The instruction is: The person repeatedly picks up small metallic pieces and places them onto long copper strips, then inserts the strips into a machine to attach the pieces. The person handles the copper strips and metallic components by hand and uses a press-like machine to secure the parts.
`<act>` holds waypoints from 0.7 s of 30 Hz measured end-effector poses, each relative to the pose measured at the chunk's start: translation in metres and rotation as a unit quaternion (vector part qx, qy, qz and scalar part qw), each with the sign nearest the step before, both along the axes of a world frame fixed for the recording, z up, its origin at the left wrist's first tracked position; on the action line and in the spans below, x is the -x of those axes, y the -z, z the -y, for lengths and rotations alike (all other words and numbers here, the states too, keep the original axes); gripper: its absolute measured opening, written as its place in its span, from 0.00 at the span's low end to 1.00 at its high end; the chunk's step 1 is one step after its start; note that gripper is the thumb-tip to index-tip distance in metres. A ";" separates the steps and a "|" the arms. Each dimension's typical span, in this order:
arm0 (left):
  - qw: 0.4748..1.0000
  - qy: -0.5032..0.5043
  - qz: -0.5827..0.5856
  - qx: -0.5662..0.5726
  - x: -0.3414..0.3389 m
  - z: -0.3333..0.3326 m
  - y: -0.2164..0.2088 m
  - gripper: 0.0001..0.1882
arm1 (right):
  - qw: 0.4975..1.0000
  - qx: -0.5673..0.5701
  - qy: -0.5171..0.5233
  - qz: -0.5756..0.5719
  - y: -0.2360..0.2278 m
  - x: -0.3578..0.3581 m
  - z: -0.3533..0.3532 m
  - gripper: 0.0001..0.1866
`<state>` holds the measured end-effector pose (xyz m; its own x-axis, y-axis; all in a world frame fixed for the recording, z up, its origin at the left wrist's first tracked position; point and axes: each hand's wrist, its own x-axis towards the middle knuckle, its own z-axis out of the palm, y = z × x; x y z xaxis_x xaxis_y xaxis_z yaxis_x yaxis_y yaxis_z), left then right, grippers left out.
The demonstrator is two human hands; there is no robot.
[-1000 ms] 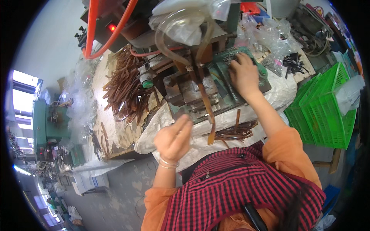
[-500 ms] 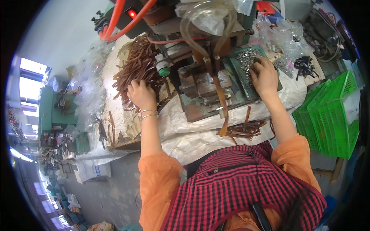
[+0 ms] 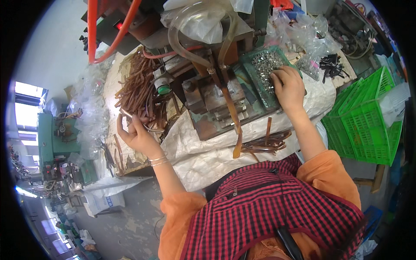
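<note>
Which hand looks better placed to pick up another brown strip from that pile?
Probably the left hand: it sits right at the pile of brown strips. The right hand rests in the green tray, farther away.

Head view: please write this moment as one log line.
left hand: at brown strips | right hand: in green tray

Orange rolled-up sleeves, red-and-black checked apron, thin bangles at left wrist [image 3: 158,160]

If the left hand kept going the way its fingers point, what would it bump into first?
The left hand, fingers pointing up and away from the person, would most likely meet the pile of long brown leather-like strips heaped just beyond it. It already pinches one thin strip at the pile's near edge, though depth is hard to judge.
</note>
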<state>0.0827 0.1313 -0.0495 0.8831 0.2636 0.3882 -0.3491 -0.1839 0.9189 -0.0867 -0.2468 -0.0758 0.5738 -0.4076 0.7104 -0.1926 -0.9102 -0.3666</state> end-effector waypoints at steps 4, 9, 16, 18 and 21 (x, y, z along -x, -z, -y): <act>0.965 0.173 -0.148 0.128 0.019 -0.007 0.008 0.18 | 0.952 -0.291 0.009 0.092 -0.004 0.002 -0.014 0.06; 0.971 0.182 -0.148 0.042 0.038 0.022 -0.025 0.23 | 0.936 -0.342 -0.032 0.076 0.014 -0.018 0.012 0.07; 0.955 0.257 0.149 0.013 0.078 0.071 -0.128 0.14 | 0.999 -0.036 0.012 0.013 -0.030 -0.018 -0.017 0.06; 0.944 0.300 0.131 0.039 0.082 0.078 -0.133 0.10 | 0.972 -0.158 -0.113 0.131 -0.051 -0.019 -0.044 0.05; 0.946 0.282 0.121 0.105 0.062 0.090 -0.114 0.08 | 0.926 -0.273 -0.231 0.124 -0.074 -0.031 -0.090 0.05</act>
<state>0.0203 0.0417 0.0648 0.7982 -0.1297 0.5883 -0.5416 0.2730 0.7951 -0.0553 -0.1571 -0.0021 0.6227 -0.4968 0.6045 0.3222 -0.5412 -0.7767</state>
